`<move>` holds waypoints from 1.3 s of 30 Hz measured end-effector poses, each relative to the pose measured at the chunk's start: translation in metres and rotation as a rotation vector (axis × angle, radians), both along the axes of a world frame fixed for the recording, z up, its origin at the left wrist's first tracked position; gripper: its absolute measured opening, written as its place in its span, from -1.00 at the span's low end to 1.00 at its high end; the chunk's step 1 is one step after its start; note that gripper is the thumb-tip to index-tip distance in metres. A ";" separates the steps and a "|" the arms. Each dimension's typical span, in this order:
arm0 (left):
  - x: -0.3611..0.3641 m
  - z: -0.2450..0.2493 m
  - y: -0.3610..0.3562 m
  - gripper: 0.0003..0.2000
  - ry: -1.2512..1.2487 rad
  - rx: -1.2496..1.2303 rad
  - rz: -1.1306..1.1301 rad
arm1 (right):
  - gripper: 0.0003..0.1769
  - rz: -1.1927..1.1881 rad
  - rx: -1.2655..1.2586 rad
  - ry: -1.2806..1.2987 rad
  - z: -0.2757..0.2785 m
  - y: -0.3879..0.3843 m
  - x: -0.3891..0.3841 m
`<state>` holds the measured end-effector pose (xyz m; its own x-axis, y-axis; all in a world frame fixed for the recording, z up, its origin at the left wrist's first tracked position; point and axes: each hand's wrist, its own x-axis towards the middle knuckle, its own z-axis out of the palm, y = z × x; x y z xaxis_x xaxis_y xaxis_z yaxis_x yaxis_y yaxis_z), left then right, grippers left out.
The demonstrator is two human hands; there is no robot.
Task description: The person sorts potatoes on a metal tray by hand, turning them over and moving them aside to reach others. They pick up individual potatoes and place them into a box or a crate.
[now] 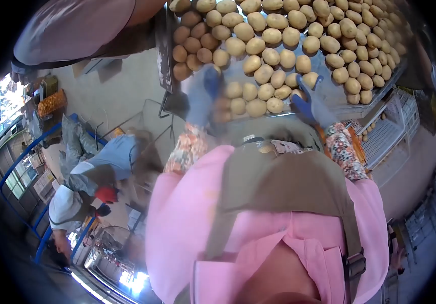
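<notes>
Blue railing [43, 243] beside co-worker [96, 175]; orange sack [52, 104] farther off.

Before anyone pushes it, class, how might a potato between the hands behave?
The potato would probably roll, given its rounded sides. It likely feels firm, as its plump shape shows no sag. Nearby potatoes might stop it.

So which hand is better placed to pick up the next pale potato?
Probably the right hand: its spread fingers are among the pale potatoes. The left hand is blurred beside the darker potatoes, so I can't tell whether it holds anything.
</notes>
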<state>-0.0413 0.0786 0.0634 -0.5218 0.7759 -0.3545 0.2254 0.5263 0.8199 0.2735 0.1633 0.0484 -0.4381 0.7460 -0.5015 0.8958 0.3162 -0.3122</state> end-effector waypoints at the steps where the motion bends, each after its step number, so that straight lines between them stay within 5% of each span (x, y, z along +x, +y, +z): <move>1: -0.030 -0.044 0.004 -0.61 0.448 0.114 -0.159 | -0.38 -0.084 -0.083 0.076 0.001 -0.002 -0.017; 3: -0.048 -0.061 0.027 -0.61 0.624 0.140 -0.278 | -0.38 -0.179 -0.161 0.157 -0.004 -0.006 -0.040; 5: -0.052 -0.065 0.046 -0.60 0.788 0.167 -0.404 | -0.41 0.124 -0.220 0.376 -0.019 -0.014 -0.052; 7: -0.053 -0.058 0.070 -0.54 0.597 -0.311 -0.550 | -0.50 0.055 -0.357 0.543 0.003 -0.020 -0.079; 8: -0.051 -0.056 0.068 -0.54 0.597 -0.310 -0.552 | -0.51 -0.013 -0.526 0.727 0.002 -0.023 -0.083; 11: -0.051 -0.051 0.044 -0.56 0.330 -0.199 -0.428 | -0.56 0.102 -0.576 0.776 0.001 -0.024 -0.091; 12: -0.052 -0.058 0.038 -0.45 0.410 -0.251 -0.514 | -0.56 0.098 -0.578 0.783 0.003 -0.023 -0.090; 16: -0.031 -0.071 0.011 -0.62 0.534 -0.094 -0.447 | -0.59 -0.168 -0.567 0.545 0.008 -0.012 -0.055; 19: -0.019 -0.028 0.050 -0.63 0.415 -0.251 -0.409 | -0.59 -0.168 -0.455 0.560 0.005 -0.005 -0.037; 21: -0.023 -0.047 0.093 -0.64 0.492 0.123 -0.294 | -0.59 -0.134 -0.397 0.586 -0.009 -0.006 -0.027; 24: -0.031 -0.080 0.157 -0.48 0.570 0.158 -0.396 | -0.59 -0.148 -0.311 0.639 -0.010 -0.014 -0.028; 25: -0.038 -0.100 0.172 -0.42 0.627 0.092 -0.488 | -0.59 -0.179 -0.291 0.672 -0.009 -0.016 -0.026; 26: -0.036 -0.109 0.186 -0.35 0.688 0.032 -0.580 | -0.61 -0.084 -0.231 0.928 -0.076 -0.034 -0.018; 27: -0.024 -0.081 0.196 -0.29 0.654 -0.190 -0.633 | -0.62 -0.119 -0.101 0.878 -0.050 -0.032 -0.027; 29: -0.022 -0.079 0.203 -0.33 0.672 -0.208 -0.651 | -0.64 -0.167 0.037 0.820 -0.021 -0.031 -0.036; 33: -0.061 -0.114 0.211 -0.24 0.467 -0.346 -0.726 | -0.66 0.219 0.244 0.729 -0.038 -0.039 -0.029; 35: -0.058 -0.128 0.196 -0.32 0.578 -0.343 -0.726 | -0.66 0.323 0.299 0.699 -0.035 -0.036 -0.025; 36: -0.048 -0.116 0.180 -0.39 0.517 -0.318 -0.665 | -0.62 0.155 0.140 0.783 -0.031 -0.034 -0.024; 38: -0.060 -0.127 0.148 -0.56 0.586 0.044 -0.936 | -0.50 -0.173 -0.199 0.937 -0.016 -0.030 -0.028; 39: -0.051 -0.132 0.124 -0.65 0.181 0.123 -0.616 | -0.44 -0.336 -0.378 1.002 -0.012 -0.029 -0.032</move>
<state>-0.0923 0.2030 -0.0687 -0.0118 0.9812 -0.1925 0.5957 0.1615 0.7868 0.2410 0.1340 0.0363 -0.5764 0.7765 -0.2547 0.2081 -0.1620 -0.9646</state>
